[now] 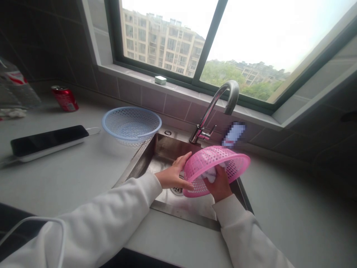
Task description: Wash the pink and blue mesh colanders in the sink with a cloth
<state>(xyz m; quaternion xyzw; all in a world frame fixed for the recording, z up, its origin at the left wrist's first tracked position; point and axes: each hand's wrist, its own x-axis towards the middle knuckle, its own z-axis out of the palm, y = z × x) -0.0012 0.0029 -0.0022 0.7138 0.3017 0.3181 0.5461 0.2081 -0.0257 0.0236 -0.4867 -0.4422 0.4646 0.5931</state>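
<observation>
The left hand [173, 173] spreads against a pink plastic basket [216, 158], the right hand [219, 183] gripping its rim, over the steel sink's [164, 150] open basin.

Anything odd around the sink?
A red drink can lies tipped on its side on the countertop by the back wall, rather than standing upright.

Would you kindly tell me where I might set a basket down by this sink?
The countertop right of the steel sink, below the wall tiles, is freest. Leftward, the blue basket and black device crowd it; the pink basket crowds the basin.
</observation>
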